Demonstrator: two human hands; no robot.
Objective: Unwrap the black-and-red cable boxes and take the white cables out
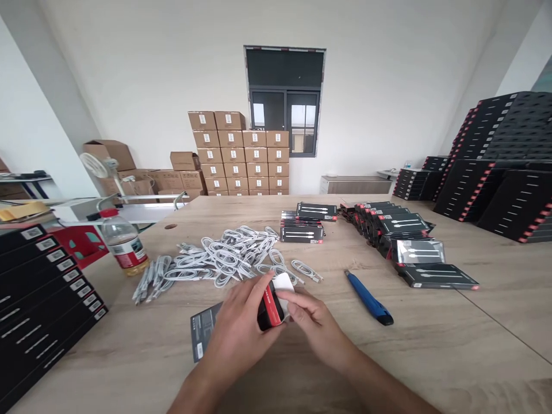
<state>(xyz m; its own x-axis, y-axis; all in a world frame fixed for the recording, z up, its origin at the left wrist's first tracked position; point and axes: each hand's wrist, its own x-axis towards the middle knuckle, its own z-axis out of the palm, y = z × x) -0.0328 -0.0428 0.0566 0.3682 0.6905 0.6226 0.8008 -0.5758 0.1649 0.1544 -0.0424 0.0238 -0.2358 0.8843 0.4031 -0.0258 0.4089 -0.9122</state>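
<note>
A glossy black-and-red box (271, 309) is clasped above the wood-grain table (435, 351) by the left hand (237, 329), its fingers curled over the box. A smooth white piece (283, 289) is pinched against the box by the right hand (313, 325). A flat dark card (203, 329) lies beneath the left hand; coiled white cables (226, 257) are heaped beyond.

"What stands by the far wall?"

"We see stacked cardboard cartons (239, 152) beside a dark window (284, 100)."

"And on the wooden table (435, 333)?"

"We make out a plastic bottle (124, 244) and what we take for a blue utility knife (368, 298)."
</note>
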